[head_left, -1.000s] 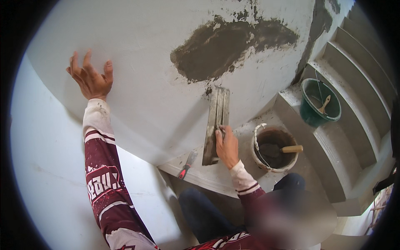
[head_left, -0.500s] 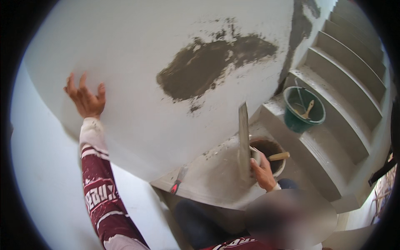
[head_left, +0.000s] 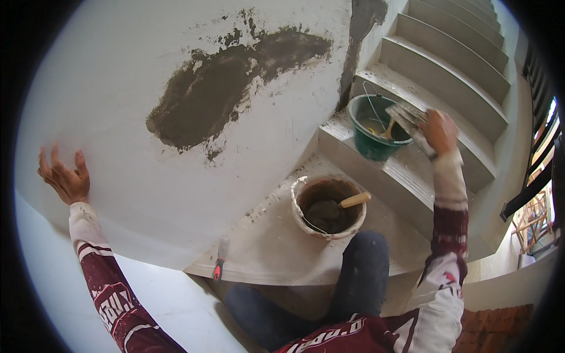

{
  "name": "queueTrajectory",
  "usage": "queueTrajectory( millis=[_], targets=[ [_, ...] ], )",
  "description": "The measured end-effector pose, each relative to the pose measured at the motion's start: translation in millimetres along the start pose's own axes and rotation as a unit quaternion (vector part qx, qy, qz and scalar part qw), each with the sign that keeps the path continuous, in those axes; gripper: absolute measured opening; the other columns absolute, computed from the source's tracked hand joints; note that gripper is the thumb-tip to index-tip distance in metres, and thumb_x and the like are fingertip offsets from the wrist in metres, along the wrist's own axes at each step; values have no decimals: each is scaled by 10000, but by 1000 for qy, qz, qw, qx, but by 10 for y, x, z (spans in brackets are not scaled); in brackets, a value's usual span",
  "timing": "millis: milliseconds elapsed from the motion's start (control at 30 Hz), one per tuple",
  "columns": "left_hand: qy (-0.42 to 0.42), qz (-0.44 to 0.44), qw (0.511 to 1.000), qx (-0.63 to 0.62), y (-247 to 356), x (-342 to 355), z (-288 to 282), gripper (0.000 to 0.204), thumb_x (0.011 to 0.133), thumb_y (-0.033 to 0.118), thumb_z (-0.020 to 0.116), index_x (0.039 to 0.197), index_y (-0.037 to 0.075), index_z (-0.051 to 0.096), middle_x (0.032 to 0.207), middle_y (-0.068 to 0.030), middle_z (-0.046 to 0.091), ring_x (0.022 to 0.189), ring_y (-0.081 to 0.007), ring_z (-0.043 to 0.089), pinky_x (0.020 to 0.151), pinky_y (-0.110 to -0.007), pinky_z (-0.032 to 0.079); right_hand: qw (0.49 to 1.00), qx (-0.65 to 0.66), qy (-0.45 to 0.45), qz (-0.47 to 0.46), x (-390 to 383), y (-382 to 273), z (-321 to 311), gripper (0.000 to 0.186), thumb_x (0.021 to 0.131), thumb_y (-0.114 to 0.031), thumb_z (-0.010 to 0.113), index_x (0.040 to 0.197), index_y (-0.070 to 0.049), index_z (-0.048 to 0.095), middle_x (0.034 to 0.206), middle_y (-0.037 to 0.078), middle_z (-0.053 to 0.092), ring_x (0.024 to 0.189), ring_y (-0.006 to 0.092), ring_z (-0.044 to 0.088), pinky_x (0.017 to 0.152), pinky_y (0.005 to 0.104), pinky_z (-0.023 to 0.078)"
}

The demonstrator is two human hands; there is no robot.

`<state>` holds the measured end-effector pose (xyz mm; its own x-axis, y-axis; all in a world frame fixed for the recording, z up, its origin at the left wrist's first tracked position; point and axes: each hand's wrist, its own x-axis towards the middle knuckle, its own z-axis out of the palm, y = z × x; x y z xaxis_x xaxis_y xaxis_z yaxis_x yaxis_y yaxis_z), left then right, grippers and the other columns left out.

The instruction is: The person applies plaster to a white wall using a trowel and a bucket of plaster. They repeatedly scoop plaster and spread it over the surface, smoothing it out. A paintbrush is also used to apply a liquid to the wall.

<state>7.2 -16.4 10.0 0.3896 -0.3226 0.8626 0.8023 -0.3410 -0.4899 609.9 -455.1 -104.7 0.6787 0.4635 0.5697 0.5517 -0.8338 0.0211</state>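
Note:
My left hand [head_left: 66,176] rests against the white wall [head_left: 118,65] with its fingers spread, left of a dark patch of wet mortar [head_left: 203,97]. At the right, my right hand [head_left: 442,132] is closed round a plastering trowel [head_left: 406,117], whose mortar-smeared blade is tilted over the rim of a green bucket [head_left: 374,142] on a stair step. A wooden-handled brush [head_left: 387,130] stands in that bucket, partly hidden by the trowel. Nearer to me, a pale bucket [head_left: 301,220] holds grey mortar [head_left: 328,216] and a tool with a wooden handle [head_left: 355,200].
A putty knife [head_left: 219,259] with a red and black handle lies near the landing's edge [head_left: 282,279]. Curved stairs [head_left: 441,65] rise at the upper right beside a dark railing [head_left: 529,182]. My bent knee [head_left: 365,259] is close to the pale bucket.
My right hand has carried the trowel from above the pale bucket rightward and away to the green bucket. My left hand stays on the wall; the whole view has shifted.

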Motion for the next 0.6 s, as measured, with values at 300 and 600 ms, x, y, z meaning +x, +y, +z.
queueTrajectory(
  millis=[300, 600],
  targets=[
    [-1, -1, 1000, -12, 74, -88, 183, 525, 950, 459, 543, 1360, 169, 391, 1425, -139, 328, 1366, -322, 276, 1109, -593, 214, 987, -41, -155, -8, 701, 1, 1160, 293, 761, -238, 744, 998, -68, 723, 1041, 186, 701, 971, 348, 683, 825, 441, 553],
    [-22, 11, 1000, 13, -246, -218, 197, 527, 925, 546, 538, 1281, 163, 470, 1346, -116, 444, 1315, -302, 341, 1045, -539, 299, 994, 31, -100, 26, 221, 221, 105, 502, 743, -412, 747, 1103, -66, 699, 1060, 193, 689, 1008, 355, 654, 872, 431, 505]
  ],
)
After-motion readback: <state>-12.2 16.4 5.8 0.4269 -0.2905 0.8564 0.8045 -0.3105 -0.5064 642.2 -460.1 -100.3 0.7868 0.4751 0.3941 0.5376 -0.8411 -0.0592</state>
